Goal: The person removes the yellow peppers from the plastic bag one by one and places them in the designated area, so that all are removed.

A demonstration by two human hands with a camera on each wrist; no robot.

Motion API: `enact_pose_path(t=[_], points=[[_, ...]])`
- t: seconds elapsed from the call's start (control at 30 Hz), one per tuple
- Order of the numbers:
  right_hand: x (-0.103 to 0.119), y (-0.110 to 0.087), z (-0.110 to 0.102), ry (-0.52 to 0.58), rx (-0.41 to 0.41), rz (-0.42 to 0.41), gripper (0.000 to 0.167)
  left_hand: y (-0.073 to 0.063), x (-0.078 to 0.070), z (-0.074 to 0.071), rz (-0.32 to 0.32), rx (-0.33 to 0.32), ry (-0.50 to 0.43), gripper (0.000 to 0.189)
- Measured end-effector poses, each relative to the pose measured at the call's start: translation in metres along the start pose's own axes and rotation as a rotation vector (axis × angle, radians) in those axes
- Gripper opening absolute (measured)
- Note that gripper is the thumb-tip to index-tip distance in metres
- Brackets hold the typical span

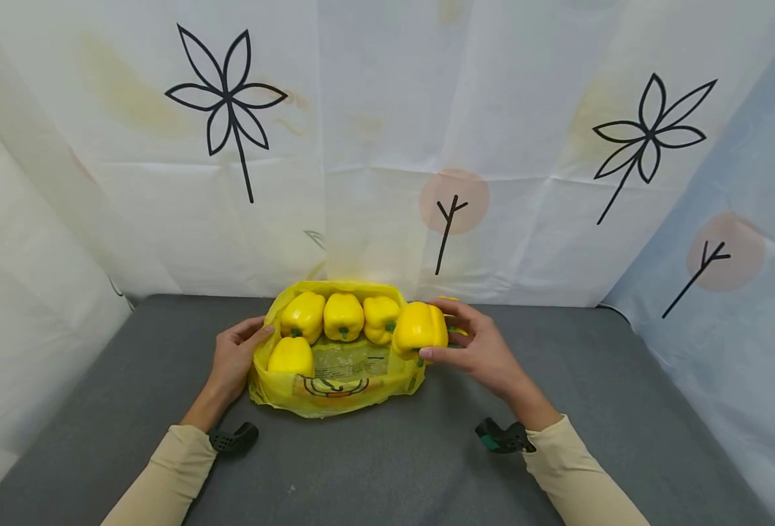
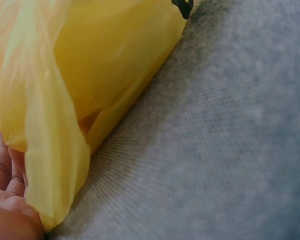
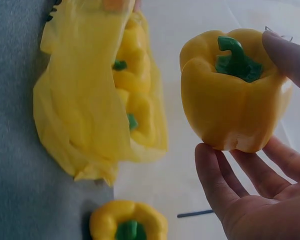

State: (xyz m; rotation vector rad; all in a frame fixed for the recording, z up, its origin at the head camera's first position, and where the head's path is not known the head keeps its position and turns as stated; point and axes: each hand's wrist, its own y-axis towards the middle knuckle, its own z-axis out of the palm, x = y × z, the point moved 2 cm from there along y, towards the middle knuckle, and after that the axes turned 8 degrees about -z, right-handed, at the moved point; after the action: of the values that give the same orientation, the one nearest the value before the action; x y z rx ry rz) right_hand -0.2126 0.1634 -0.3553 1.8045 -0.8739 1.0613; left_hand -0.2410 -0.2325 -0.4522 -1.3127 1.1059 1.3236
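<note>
A yellow plastic bag [image 1: 350, 398] lies with its mouth spread wide, and several yellow bell peppers [image 1: 344, 317] sit inside it along the back and left. My left hand [image 1: 234, 359] grips the bag's left edge, thumb at the rim; in the left wrist view its fingers [image 2: 10, 172] are partly hidden by the film. At the bag's right end, my right hand [image 1: 482, 351] holds a yellow bell pepper [image 1: 420, 329] between thumb and fingers. That bell pepper [image 3: 232, 100] shows its green stem in the right wrist view.
Another yellow bell pepper [image 3: 128, 220] lies right of the bag, mostly hidden behind my right hand in the head view. The dark grey table [image 1: 374, 467] ends at a white printed curtain [image 1: 374, 219], with more curtain on both sides.
</note>
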Motion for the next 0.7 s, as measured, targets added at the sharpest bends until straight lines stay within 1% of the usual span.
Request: enact_pose_path(t=[0.13, 0.33, 0.7], points=[[-0.001, -0.003, -0.009, -0.012, -0.015, 0.009, 0.076, 0.0, 0.0, 0.0, -0.001, -0.001, 0.003, 0.047], [-0.004, -0.006, -0.022, -0.013, -0.036, 0.0, 0.075, 0.0, 0.001, 0.0, 0.003, 0.001, 0.004, 0.046], [-0.009, -0.008, -0.046, -0.067, -0.092, 0.019, 0.074, -0.001, -0.001, 0.001, 0.002, -0.004, -0.015, 0.042]])
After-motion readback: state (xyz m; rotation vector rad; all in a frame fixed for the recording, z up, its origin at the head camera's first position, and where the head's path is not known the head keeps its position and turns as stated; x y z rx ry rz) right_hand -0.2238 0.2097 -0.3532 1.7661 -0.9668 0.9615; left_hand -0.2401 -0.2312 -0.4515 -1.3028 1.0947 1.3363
